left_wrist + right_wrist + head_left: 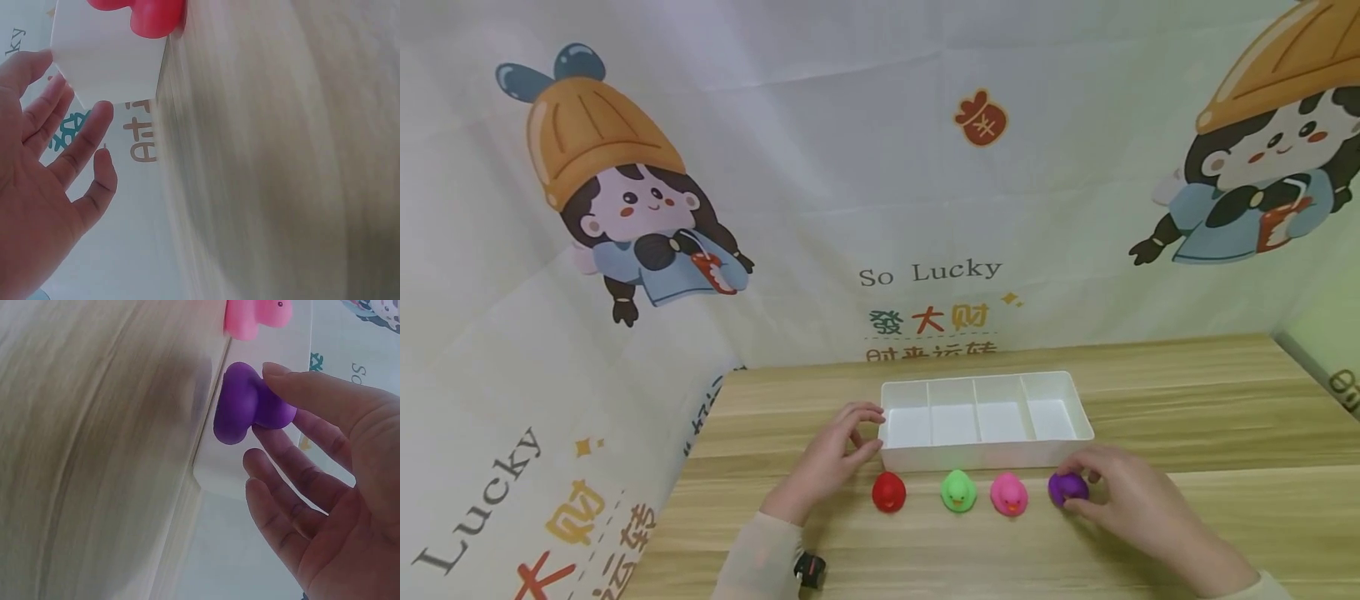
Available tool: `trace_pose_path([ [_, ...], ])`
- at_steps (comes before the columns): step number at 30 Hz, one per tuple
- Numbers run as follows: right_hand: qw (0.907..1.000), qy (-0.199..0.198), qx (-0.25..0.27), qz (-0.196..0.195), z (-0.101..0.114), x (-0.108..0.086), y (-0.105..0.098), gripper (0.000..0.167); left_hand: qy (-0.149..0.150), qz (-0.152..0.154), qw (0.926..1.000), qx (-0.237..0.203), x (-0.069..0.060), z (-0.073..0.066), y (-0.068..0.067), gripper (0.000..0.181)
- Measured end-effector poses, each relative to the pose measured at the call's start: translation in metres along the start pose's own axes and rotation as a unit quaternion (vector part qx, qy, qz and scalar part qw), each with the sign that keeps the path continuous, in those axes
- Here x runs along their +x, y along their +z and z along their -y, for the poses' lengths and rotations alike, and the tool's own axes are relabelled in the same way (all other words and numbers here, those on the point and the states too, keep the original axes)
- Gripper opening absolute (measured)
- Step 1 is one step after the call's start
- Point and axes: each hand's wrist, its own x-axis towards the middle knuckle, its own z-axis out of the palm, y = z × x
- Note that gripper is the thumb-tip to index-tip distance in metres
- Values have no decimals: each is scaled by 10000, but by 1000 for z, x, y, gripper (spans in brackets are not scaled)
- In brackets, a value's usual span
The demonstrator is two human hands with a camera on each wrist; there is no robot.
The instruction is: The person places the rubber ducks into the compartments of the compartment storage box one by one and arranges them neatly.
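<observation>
A purple rubber duck [1066,489] is pinched between thumb and fingers of my right hand [1138,502], in front of the white box's right end. The right wrist view shows the purple duck [240,406] close to the tabletop; whether it touches the wood I cannot tell. My left hand [827,458] has its fingertips at the left end of the white four-compartment box [970,456], fingers loosely spread and holding nothing. In front of the box sit a red duck [889,492], a green duck [958,492] and a pink duck [1009,495], in a row.
The wooden table [955,554] ends at the back against a printed cloth [820,208] with cartoon figures and lettering. A small black object [810,570] lies beside the left sleeve. The box's compartments hold nothing visible.
</observation>
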Motion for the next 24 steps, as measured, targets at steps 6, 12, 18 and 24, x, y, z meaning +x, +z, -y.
trace_pose_path([
  [6,9997,-69,-51,-208,5,2,2,34,-85,-17,10000,24,-1,0,-3,29],
  [12,9988,-132,-135,-443,8,-1,3,33,-69,-51,10000,-46,0,-2,0,28],
  [18,9983,-132,-95,-557,14,-1,1,33,-26,-78,10000,9,-1,-2,0,28],
  [24,9975,-194,-124,-664,21,-2,0,31,-67,-82,9999,-38,-1,-2,1,28],
])
